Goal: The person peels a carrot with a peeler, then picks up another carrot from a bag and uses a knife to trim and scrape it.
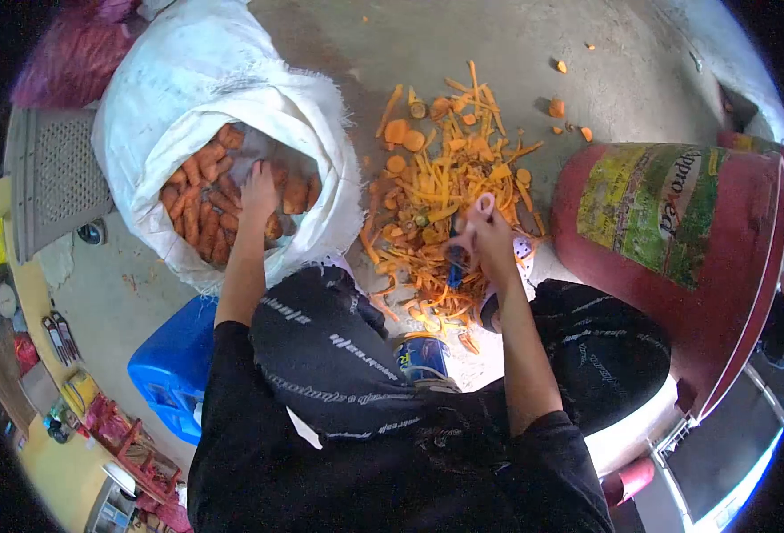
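My left hand [260, 188] reaches into the open white sack [223, 80], over the carrots [204, 213] inside it; its fingers are partly apart and touch or hover just above them. My right hand [490, 233] is closed round a peeler [484, 206] with a pale loop-shaped end, above a heap of orange peelings and carrot pieces [436, 186] on the floor. Something dark blue [454, 265] shows just below that hand. Between my knees a blue tin [421, 357] stands close to the heap.
A large red tub [579, 191] with a yellow label lies at the right. A blue container [174, 364] is at lower left, a grey perforated crate [63, 169] beyond the sack. Carrot bits [556, 107] are scattered on the floor.
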A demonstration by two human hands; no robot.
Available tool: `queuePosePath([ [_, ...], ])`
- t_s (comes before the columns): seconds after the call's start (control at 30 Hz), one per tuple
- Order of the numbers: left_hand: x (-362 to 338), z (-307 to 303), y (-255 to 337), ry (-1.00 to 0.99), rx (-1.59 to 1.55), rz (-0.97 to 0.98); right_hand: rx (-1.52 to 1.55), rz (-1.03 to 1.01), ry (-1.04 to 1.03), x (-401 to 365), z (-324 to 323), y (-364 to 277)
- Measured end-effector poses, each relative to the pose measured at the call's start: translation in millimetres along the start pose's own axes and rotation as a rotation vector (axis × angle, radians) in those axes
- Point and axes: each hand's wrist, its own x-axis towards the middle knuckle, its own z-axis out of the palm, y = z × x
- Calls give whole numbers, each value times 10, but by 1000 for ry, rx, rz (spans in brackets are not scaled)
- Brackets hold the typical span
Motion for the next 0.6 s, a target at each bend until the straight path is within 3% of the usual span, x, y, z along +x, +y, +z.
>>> queuePosePath([
  [0.07,83,127,-36,-122,122,-24,336,-18,-3,48,49,-22],
  [0.1,122,188,-64,-158,170,-31,229,-87,-92,76,-25,4],
  [0.2,128,218,-70,-93,130,-61,-804,-75,75,146,-366,462],
  [0.23,55,67,20,-67,32,-119,-998,69,-67,11,-311,305],
  [0.27,-26,-120,101,-38,-63,-178,-1118,-41,-21,-69,-297,490],
  [0.33,-168,-518,229,-102,-443,-319,-1348,-274,78,-186,-320,965],
  [0.37,-245,-646,267,-125,-637,-385,-1469,-243,-70,-266,-302,857],
  [0.47,-493,-891,309,-140,-1944,-639,-1482,-96,10,-251,-179,907],
  [0.57,-754,-1432,512,-318,-2123,-470,-1239,-193,193,-249,-202,1095],
  [0.6,-795,-1638,617,-365,-2149,-413,-1384,-229,51,-272,-237,1001],
])
